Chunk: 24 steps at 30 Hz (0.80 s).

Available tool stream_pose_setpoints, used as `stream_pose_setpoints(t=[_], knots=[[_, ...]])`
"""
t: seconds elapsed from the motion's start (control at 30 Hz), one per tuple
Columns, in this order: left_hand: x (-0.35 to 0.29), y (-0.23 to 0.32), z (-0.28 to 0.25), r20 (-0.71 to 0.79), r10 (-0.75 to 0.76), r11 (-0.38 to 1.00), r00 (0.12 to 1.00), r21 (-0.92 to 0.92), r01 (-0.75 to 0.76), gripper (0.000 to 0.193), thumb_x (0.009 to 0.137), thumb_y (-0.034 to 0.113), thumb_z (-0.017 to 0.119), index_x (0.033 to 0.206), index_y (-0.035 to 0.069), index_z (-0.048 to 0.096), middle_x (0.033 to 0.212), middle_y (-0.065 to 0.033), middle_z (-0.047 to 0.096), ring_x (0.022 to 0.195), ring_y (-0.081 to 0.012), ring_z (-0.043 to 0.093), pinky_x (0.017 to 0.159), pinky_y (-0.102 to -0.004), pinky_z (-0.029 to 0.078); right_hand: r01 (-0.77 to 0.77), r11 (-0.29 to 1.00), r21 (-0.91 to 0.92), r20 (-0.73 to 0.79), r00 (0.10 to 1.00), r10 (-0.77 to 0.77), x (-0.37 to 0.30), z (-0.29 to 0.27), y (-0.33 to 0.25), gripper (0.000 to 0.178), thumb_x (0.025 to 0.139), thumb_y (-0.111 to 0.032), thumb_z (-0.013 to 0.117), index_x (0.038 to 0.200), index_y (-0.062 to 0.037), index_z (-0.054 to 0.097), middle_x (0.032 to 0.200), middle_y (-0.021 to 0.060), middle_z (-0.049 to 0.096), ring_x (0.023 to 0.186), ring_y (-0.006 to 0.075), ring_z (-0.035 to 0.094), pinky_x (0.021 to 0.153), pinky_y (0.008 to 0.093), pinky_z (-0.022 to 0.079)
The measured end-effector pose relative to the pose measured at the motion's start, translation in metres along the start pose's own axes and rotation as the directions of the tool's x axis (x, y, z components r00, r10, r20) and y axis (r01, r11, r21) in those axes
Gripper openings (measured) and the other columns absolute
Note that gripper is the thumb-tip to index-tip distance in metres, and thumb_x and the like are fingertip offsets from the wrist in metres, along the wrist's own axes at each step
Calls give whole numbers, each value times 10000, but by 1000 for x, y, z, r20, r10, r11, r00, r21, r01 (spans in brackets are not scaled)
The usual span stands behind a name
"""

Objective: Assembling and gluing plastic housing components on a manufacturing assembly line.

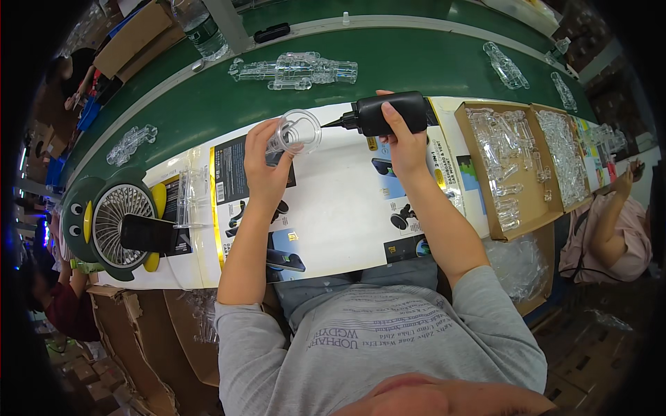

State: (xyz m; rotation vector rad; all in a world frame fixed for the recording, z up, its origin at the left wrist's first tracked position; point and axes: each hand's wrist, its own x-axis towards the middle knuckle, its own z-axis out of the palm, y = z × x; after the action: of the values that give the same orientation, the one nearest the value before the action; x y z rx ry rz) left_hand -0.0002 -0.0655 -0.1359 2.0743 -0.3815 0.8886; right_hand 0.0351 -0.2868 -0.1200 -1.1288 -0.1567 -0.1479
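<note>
My left hand (266, 156) grips a clear round plastic part (310, 119), its ringed open end turned to the right. In my right hand (402, 135) lies a black squeeze bottle (406, 113), tipped on its side. The bottle's thin nozzle points left and its tip is close to the ring's edge; whether they touch I cannot tell. Both hands are above a white printed cardboard sheet (333, 208) on the bench. Beyond them, a larger clear plastic assembly (298, 71) lies on the green surface (409, 55).
To the right, cardboard trays (517, 197) hold many clear parts. A penguin-shaped fan (118, 222) with a phone (147, 234) before it stands at left. More clear pieces (132, 144) lie on the green surface. A water bottle (205, 35) stands far left; another person (614, 236) sits at right.
</note>
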Motion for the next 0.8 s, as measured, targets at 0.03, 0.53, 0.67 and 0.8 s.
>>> stream_pose_setpoints(t=[0.03, 0.53, 0.67, 0.8], knots=[[0, 1, -1, 14, -17, 1000, 1000, 25, 17, 441, 692, 12, 711, 1104, 39, 557, 1099, -116, 564, 1010, -261, 540, 854, -327, 442, 0, 1000, -3, 6, 1000, 0, 0, -2, 1, 326, 828, -266, 637, 1057, -39, 584, 800, 40, 610, 595, 47, 520, 456, 174, 387], [-4, -7, -3, 26, -103, 995, 994, -8, 103, 426, 763, -45, 599, 1175, 48, 540, 1150, -119, 565, 1085, -268, 517, 923, -340, 408, -17, 1000, 15, -1, 1000, 17, 1, -1, 3, 301, 844, -239, 610, 1068, -38, 591, 806, 22, 616, 596, 24, 526, 456, 154, 378], [-4, -9, -2, 42, -99, 995, 994, -11, 100, 419, 770, -69, 569, 1172, 45, 542, 1161, -122, 563, 1095, -274, 512, 935, -344, 400, -19, 1000, 5, 4, 1000, 18, 2, -2, 4, 300, 845, -240, 611, 1067, -39, 592, 804, 21, 616, 594, 24, 526, 452, 155, 377], [-4, -8, -2, 65, -119, 992, 991, -31, 121, 427, 769, -87, 543, 1177, 39, 539, 1165, -129, 562, 1099, -283, 508, 944, -349, 390, -19, 1000, 23, -13, 1000, 20, 2, -1, 3, 298, 845, -239, 610, 1066, -39, 592, 805, 21, 616, 591, 23, 525, 448, 154, 374]])
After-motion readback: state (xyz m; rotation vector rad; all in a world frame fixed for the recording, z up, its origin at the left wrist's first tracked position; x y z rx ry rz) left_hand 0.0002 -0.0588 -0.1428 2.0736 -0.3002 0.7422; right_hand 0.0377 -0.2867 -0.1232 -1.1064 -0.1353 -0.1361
